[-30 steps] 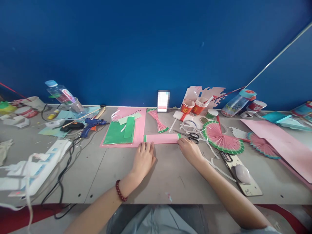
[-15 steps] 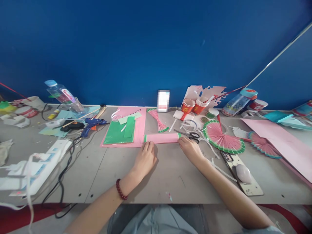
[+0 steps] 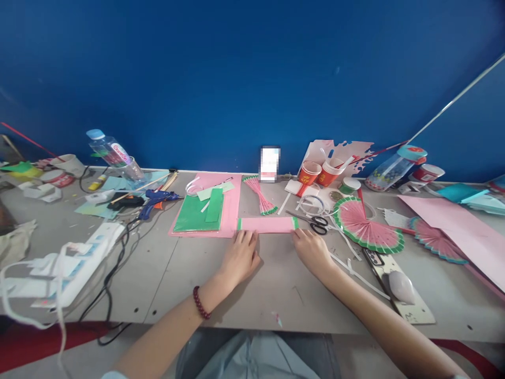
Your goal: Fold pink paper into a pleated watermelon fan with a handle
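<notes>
A long pink paper strip (image 3: 268, 225) with a green band at each short end lies flat, crosswise in front of me. My left hand (image 3: 240, 257) rests palm down, its stretched fingertips on the strip's near edge by the left end and the thumb apart. At the near right corner, my right hand (image 3: 311, 250) has its fingers curled together against the strip; the fingertips' undersides are hidden. Black-handled scissors (image 3: 319, 225) lie just beyond that hand. Behind the strip is a pleated pink-and-green paper piece (image 3: 260, 195), pinched narrow in its middle.
Left are green paper sheets (image 3: 197, 216) on pink paper, a blue glue gun (image 3: 158, 200) and a white power strip (image 3: 87, 263). Right are a watermelon-patterned paper fan (image 3: 366, 226), red paper cups (image 3: 310, 172) and a phone (image 3: 418, 310) under a pale mouse. A lit screen (image 3: 269, 164) leans against the wall.
The view has shifted a little, so everything sits farther right. My right hand has drawn slightly toward me, showing more of the strip's green right end. My left hand stays at the near edge.
</notes>
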`<act>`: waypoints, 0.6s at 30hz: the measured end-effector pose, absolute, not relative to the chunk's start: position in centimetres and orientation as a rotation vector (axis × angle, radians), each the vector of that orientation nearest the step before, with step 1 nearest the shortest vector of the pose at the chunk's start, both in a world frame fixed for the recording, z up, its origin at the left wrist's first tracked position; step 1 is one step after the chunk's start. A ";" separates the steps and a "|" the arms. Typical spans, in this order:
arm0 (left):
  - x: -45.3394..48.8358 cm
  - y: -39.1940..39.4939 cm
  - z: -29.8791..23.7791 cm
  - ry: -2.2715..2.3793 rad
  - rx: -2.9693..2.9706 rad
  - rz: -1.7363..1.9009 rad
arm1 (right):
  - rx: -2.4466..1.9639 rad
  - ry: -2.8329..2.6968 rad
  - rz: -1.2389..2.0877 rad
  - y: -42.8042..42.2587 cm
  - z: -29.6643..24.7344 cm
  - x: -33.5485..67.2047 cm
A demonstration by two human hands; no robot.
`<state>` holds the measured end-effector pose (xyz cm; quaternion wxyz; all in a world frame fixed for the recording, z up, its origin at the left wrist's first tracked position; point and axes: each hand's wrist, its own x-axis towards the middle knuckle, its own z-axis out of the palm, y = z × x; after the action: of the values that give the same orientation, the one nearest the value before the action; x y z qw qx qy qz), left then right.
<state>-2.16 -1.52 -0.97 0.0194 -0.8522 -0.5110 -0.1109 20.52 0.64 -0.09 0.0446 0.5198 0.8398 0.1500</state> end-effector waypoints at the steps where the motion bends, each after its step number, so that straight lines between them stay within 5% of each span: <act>1: -2.0 -1.6 -1.0 -1.585 -2.636 -0.342 | 1.595 2.553 0.446 0.5 -0.1 20.4; 18: -1.2 -1.7 -0.7 -1.580 -2.636 -0.329 | 1.689 2.515 0.410 -1.4 -0.8 18.3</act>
<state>-1.25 -1.75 -0.69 0.0255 -0.8525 -0.5111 -0.1064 18.26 -1.39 -0.81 0.0423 0.5521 0.8219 0.1339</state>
